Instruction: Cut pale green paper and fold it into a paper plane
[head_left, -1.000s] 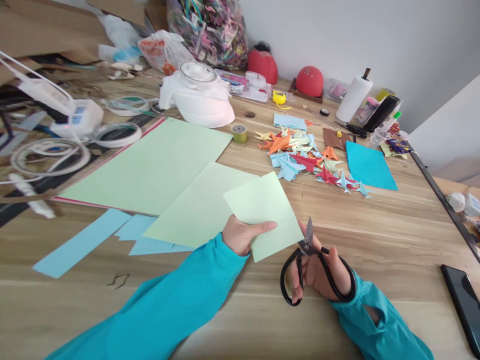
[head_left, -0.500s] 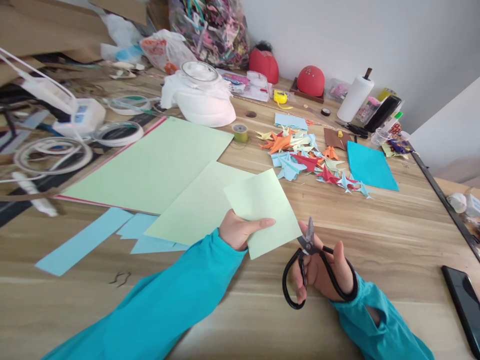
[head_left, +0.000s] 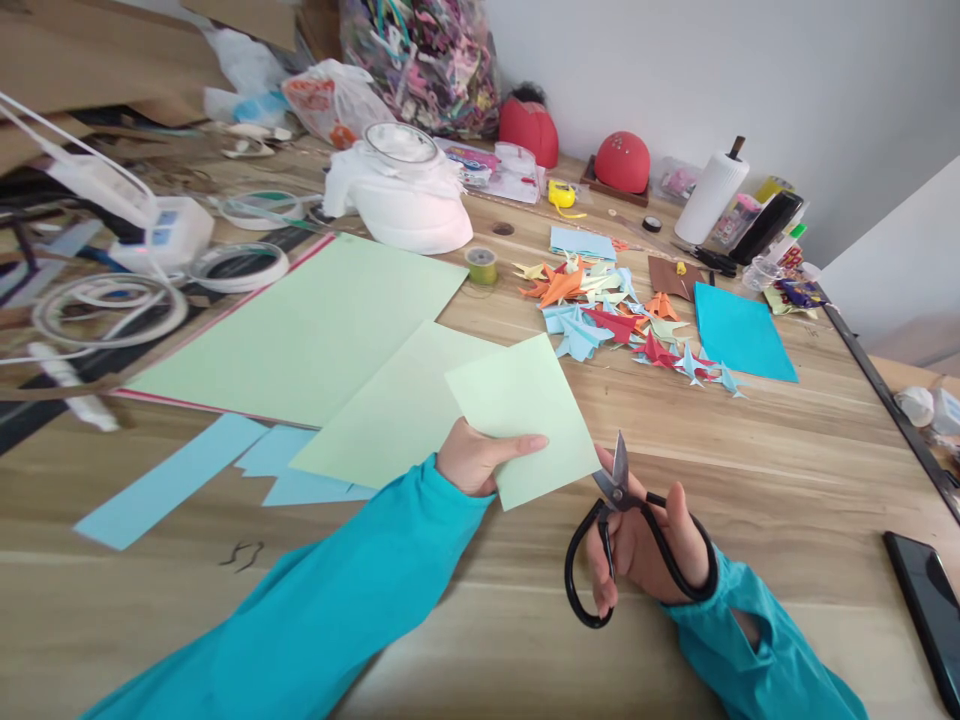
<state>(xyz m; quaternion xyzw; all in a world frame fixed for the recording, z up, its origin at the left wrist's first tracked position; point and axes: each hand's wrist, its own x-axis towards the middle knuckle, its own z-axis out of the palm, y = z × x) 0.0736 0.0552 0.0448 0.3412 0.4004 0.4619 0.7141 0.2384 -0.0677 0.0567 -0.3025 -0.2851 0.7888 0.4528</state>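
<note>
A small pale green sheet of paper is pinched in my left hand, the thumb lying on top of it. My right hand has its fingers through the black handles of a pair of scissors. Their blades are spread, one pointing up and the other close to the sheet's right corner. Under and behind the held paper lies a larger pale green sheet. It overlaps a bigger green stack with a red edge. Blue paper strips rest to the left.
Folded paper figures in several colours are heaped beyond my hands, near a bright blue square. A thread spool stands by the green stack. A phone lies at the right edge. White cables coil at left.
The held paper has risen very slightly at its lower edge. The scissors' handles are a little farther apart. Everything else looks the same.
</note>
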